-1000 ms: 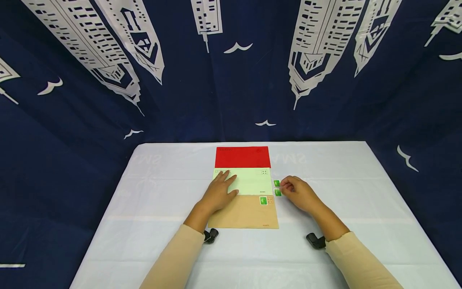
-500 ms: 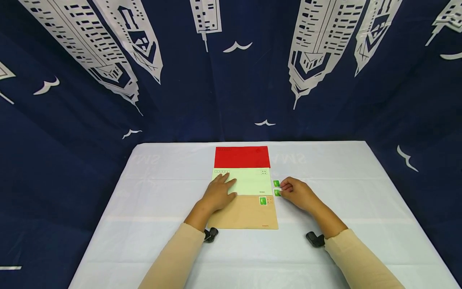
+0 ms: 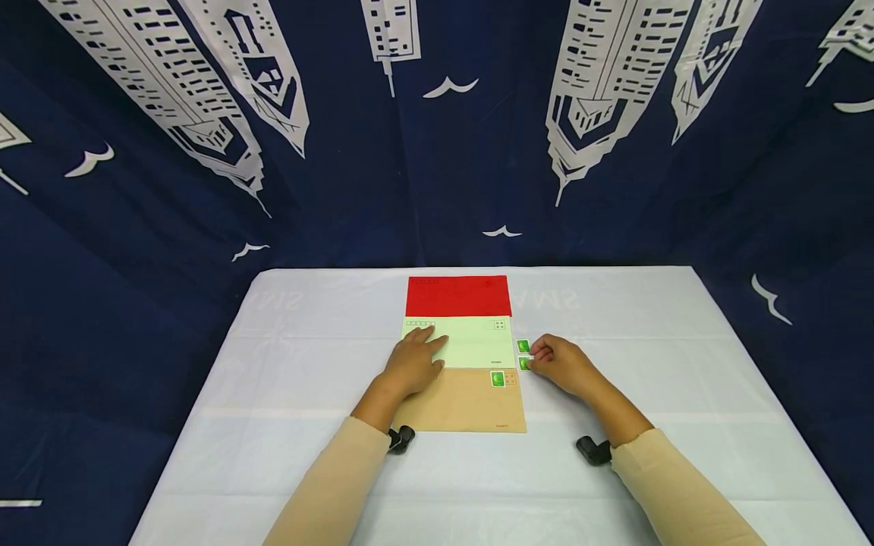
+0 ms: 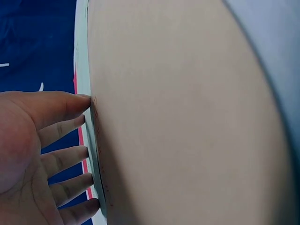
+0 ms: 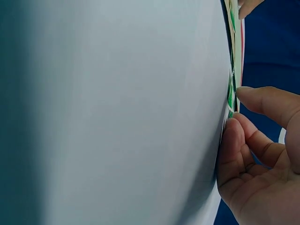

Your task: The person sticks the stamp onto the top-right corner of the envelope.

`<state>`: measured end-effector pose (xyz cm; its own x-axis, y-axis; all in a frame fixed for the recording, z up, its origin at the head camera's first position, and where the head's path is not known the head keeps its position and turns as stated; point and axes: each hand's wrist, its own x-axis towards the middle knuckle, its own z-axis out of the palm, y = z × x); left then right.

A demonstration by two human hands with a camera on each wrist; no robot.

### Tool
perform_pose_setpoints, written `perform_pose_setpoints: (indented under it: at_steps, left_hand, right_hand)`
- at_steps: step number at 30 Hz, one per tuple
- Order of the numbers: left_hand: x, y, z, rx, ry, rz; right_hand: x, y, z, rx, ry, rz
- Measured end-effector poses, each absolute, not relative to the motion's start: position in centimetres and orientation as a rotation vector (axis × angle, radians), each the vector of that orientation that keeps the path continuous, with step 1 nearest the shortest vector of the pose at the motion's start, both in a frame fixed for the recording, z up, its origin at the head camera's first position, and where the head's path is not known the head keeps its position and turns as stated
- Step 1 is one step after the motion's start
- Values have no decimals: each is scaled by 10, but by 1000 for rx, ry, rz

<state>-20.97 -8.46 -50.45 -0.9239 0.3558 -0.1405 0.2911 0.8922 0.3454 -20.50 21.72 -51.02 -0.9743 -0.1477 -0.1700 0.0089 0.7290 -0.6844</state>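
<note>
My left hand [image 3: 413, 362] lies spread on the light green envelope [image 3: 476, 345], its thumb near the seam with the brown envelope [image 3: 457, 409]. In the left wrist view its fingertips [image 4: 86, 180] press down on the paper. Right of the green envelope, two green stamps lie on the table: an upper stamp [image 3: 523, 346] and a lower stamp [image 3: 523, 364]. My right hand [image 3: 565, 368] touches the lower stamp's right edge with its thumb. In the right wrist view its thumb and loosely bent fingers are apart. Another green stamp [image 3: 498, 378] sits on the brown envelope's upper right.
A red envelope [image 3: 457, 296] lies behind the green one, making a column of three. They rest on a table with a white cloth [image 3: 328, 303]. A dark blue curtain [image 3: 464, 167] with white building prints hangs behind it. Each wrist bears a small black camera [image 3: 592, 451].
The left thumb has drawn slightly left along the envelope seam. The right fingertips have shifted only slightly beside the stamps, with the thumb now over the lower stamp's edge. The envelopes and stamps have not visibly moved.
</note>
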Motion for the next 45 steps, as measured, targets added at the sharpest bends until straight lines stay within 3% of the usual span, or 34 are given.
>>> perform_pose_setpoints:
  at_steps: [45]
  left_hand:
    - [-211,-84,-499,492,2824,422]
  right_hand:
    - [-207,224,-512,-76,2605,-1236]
